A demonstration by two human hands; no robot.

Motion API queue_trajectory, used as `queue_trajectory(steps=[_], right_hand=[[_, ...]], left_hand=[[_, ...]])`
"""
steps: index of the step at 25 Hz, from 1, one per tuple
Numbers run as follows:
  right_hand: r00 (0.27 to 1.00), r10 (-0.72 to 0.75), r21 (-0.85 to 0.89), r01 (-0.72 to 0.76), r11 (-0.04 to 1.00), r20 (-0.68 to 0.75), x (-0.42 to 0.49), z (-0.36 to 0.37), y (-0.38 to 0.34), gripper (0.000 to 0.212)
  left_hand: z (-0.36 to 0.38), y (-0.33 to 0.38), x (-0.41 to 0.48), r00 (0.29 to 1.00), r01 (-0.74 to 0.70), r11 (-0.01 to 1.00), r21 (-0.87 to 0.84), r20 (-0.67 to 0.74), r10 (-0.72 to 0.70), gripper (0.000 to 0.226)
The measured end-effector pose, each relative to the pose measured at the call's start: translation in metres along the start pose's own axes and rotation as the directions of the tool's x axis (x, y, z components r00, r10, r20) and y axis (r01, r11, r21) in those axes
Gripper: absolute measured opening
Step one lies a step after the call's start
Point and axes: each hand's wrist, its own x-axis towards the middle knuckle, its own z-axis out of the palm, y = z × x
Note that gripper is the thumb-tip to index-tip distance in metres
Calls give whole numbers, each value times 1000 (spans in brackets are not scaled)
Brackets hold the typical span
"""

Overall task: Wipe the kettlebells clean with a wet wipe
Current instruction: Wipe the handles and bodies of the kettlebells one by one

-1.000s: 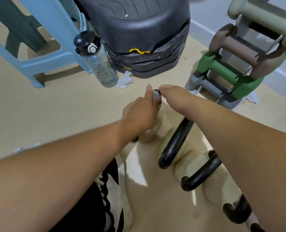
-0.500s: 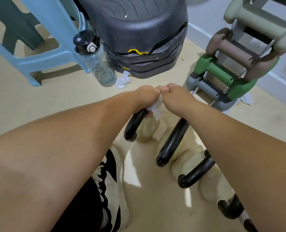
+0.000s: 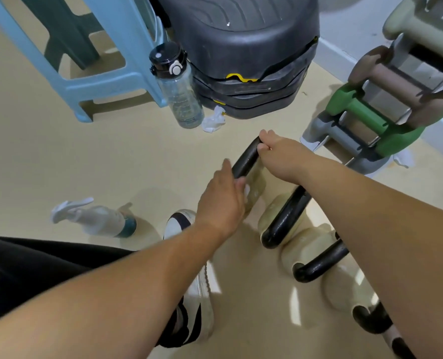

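Several cream kettlebells with black handles stand in a row on the floor. The farthest kettlebell has its black handle gripped at the far end by my right hand. My left hand is closed against that kettlebell's near side, pressing a white wet wipe, of which only a small bit shows past the fingers. The second kettlebell and the third kettlebell stand closer to me, partly under my right forearm.
A clear water bottle with a black cap, a crumpled white wipe, a blue plastic stool and a black stepper lie ahead. A dumbbell rack stands right. A spray bottle lies left of my shoe.
My hands were together at the handle's top. Now the left hand has slid down to the kettlebell's body with the wipe, while the right hand holds the handle's far end. The view tilted down.
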Motion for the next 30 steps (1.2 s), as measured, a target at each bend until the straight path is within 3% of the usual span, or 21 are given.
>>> queue_trajectory(steps=[4,7,9,12,14,16,18,20,23,25,27,30], right_hand=[[1000,18,147,-15,989,-20,8,-6,4,41],[999,44,192,-40,981,-14,15,-8,11,47],[999,41,183,-39,982,-5,19,-9,11,47],[999,37,138,-37,990,-2,18,-9,8,42],[999,32,121,-31,992,-3,14,-7,5,36],[998,62,137,-61,989,2,9,-7,4,39],[997,79,153,-77,985,-6,7,-6,3,39],[996,63,145,-52,988,-68,3,-4,3,37],[968,26,215,29,976,-251,2,-5,2,23],[972,31,384,62,921,-231,4,-9,-8,19],[978,129,607,-2,795,-166,1,-21,-23,14],[983,136,790,-180,586,124,-10,-36,-28,19]], left_hand=[[-11,47,85,973,-122,967,222,218,73,35],[-9,51,108,953,-138,979,152,291,89,37],[-8,47,99,974,-30,999,-17,223,33,39],[-7,33,60,987,160,965,-210,4,-163,57],[-8,22,28,983,180,957,-228,14,-182,56],[-16,20,14,976,215,925,-314,110,-189,54],[-32,31,28,944,325,814,-482,118,-307,52],[-54,46,43,932,297,772,-563,-7,-363,43],[-70,62,53,946,154,721,-675,-109,-304,19],[-75,65,54,952,166,638,-752,-48,-304,29],[-78,66,54,962,193,507,-840,60,-267,41],[-81,61,55,967,204,436,-876,111,-230,47]])
